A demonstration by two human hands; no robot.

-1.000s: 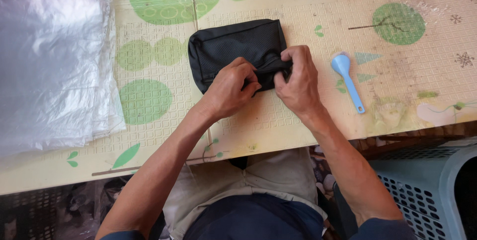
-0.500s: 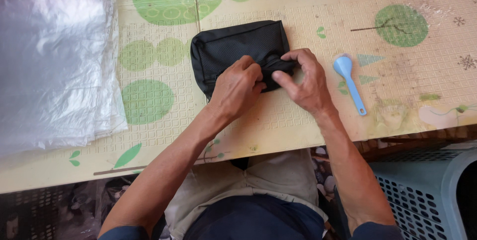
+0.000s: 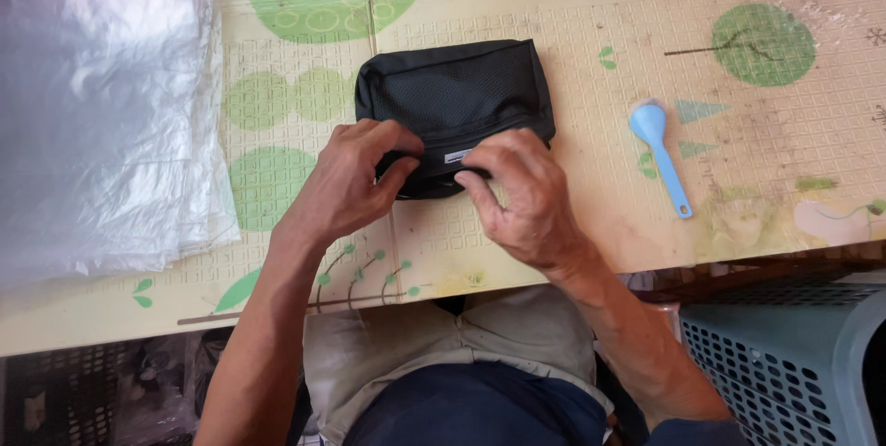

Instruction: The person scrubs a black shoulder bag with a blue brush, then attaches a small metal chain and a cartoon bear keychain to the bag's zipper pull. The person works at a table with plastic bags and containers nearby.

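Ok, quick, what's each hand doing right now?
Left hand: closed, pinching the near edge of the black pouch.
Right hand: closed, fingers pressing the same edge by its small label.

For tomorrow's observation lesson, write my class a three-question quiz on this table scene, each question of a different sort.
1. True or false: both hands grip the near edge of the black mesh fabric pouch.
2. What lies to the right of the pouch? A) light blue plastic spoon B) red pen C) steel knife
3. Fill in: the stack of clear plastic bags lies on the table's ___ side.

Key:
1. True: the left hand and right hand both pinch that edge.
2. A, the light blue plastic spoon.
3. Left.
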